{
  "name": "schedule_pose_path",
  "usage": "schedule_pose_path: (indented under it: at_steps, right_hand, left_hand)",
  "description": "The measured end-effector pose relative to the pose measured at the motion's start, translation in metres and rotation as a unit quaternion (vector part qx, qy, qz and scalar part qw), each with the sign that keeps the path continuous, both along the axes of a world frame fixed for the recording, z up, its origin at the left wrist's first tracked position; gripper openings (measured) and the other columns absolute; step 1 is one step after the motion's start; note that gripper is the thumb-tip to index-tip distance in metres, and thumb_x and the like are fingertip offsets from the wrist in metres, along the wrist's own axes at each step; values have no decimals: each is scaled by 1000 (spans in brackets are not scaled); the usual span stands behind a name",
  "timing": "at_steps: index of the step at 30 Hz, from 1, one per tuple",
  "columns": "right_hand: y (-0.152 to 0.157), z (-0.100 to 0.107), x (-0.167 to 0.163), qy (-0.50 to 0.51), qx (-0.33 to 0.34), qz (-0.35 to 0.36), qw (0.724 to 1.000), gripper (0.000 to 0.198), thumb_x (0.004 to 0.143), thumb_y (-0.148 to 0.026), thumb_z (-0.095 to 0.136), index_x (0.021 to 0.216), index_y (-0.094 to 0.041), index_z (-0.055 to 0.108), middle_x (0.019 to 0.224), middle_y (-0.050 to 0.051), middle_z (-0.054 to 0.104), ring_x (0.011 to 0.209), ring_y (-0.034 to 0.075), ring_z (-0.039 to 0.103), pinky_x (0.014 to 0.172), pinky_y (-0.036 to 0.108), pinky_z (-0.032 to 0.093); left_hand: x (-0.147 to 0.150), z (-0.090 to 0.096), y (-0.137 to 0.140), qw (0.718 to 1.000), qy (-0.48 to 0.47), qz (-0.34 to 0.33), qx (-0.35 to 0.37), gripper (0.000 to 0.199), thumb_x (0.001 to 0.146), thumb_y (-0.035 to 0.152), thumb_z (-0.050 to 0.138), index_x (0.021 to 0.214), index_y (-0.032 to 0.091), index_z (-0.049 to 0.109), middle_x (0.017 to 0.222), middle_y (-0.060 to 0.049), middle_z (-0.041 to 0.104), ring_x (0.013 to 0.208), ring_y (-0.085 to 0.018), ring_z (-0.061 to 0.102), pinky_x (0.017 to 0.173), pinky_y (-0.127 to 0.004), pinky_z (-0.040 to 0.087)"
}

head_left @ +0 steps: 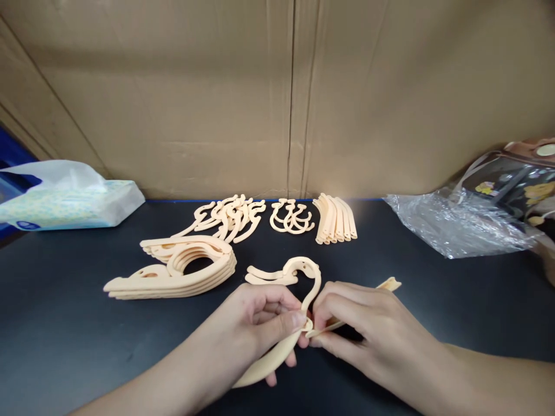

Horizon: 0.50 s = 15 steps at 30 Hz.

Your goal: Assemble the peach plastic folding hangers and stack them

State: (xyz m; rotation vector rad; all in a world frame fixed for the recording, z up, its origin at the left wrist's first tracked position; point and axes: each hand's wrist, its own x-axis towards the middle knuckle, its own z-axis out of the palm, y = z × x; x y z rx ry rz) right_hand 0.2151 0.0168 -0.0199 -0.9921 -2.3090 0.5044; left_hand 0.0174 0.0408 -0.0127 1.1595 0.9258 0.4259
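Observation:
My left hand (260, 323) is closed around a partly assembled cream plastic hanger. Its curved hook (316, 283) rises above my fingertips, and one arm (271, 361) slants down to the lower left. My right hand (364, 318) pinches a second hanger arm (390, 284); one tip pokes out beyond the knuckles. That arm's inner end is right beside the hook's base, and whether they touch I cannot tell. Just behind the hook lie loose cream pieces (266, 277). To the left sits a stack of folded hangers (173, 283).
Along the back of the black table (459, 300) are a pile of slim curved pieces (236, 216), several hooks (295, 216) and a row of hanger arms (336, 219). A tissue pack (121, 202) stands left; crumpled clear plastic (451, 225) and a transparent bag (507, 179) lie right. Cardboard (195, 104) rises behind.

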Motion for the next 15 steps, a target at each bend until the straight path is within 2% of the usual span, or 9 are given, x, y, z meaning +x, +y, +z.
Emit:
schedule_pose_path:
  at_steps: [4, 8, 15]
  right_hand:
    - [-2, 1, 1, -48, 62, 9, 997, 11, 91, -22, 57, 84, -20, 50, 76, -3, 58, 66, 10, 53, 57, 22, 39]
    - [-7, 3, 0, -71, 52, -2, 996, 8, 89, -20, 57, 89, -20, 50, 87, 0, 58, 72, 11, 57, 57, 22, 41]
    - [-5, 4, -6, -68, 81, 6, 994, 16, 86, -21, 62, 81, -20, 48, 76, -3, 59, 65, 10, 56, 54, 20, 42]
  left_hand:
    - [-2, 3, -2, 999, 32, 5, 12, 38, 73, 53, 65, 78, 17, 56, 66, 1, 59, 49, -9, 52, 35, -14, 43]
    - [-5, 7, -4, 994, 98, -4, 52, 38, 76, 55, 61, 82, 18, 55, 52, 5, 50, 41, -8, 45, 33, -14, 38]
    - [-7, 9, -5, 993, 105, -26, 55, 38, 73, 51, 68, 86, 18, 55, 55, 6, 52, 40, -5, 43, 35, -12, 38]
